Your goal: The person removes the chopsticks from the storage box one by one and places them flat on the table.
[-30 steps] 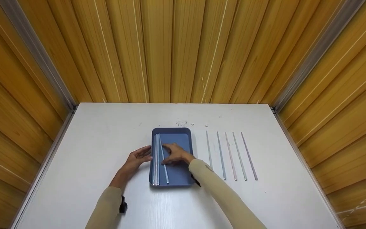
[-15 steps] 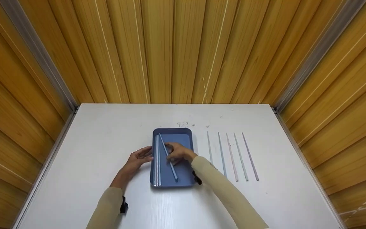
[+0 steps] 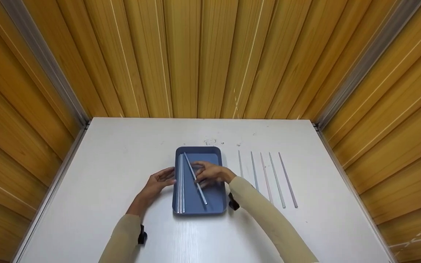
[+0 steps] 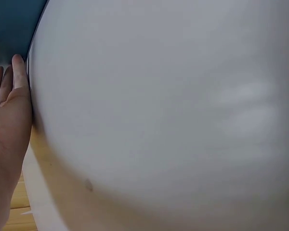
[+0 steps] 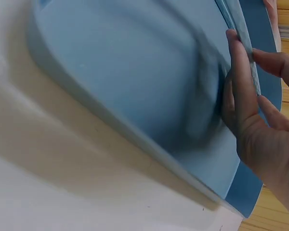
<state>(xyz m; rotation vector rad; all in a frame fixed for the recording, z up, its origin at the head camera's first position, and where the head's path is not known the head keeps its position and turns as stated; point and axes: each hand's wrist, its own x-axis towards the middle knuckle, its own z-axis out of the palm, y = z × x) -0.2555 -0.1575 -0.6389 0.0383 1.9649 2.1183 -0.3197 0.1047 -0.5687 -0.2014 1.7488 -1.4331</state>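
Note:
In the head view, my right hand (image 3: 212, 173) is over the blue tray (image 3: 214, 207), pinching a pale blue chopstick (image 3: 201, 193) between thumb and fingers. The chopstick slants, its thin far end close to the tray's far left corner and its thick end towards me. The right wrist view shows thumb and fingertips on either side of the chopstick (image 5: 244, 36). Several pale chopsticks (image 3: 181, 190) lie side by side along the tray's left wall. My left hand (image 3: 158, 184) rests against the outside of that wall, fingers fairly straight; the left wrist view shows its fingertips at the tray (image 4: 19, 26).
To the right of the tray, several pastel chopsticks lie apart in a row on the white table (image 3: 122, 146), among them a pink one (image 3: 265, 171) and a purple one (image 3: 287, 179). My right forearm covers the near ends of some. Wood-patterned walls (image 3: 203, 58) surround the table.
My right hand has shifted right with the chopstick, whose near end has swung right, away from the ones along the wall. The left hand and the tray have stayed put.

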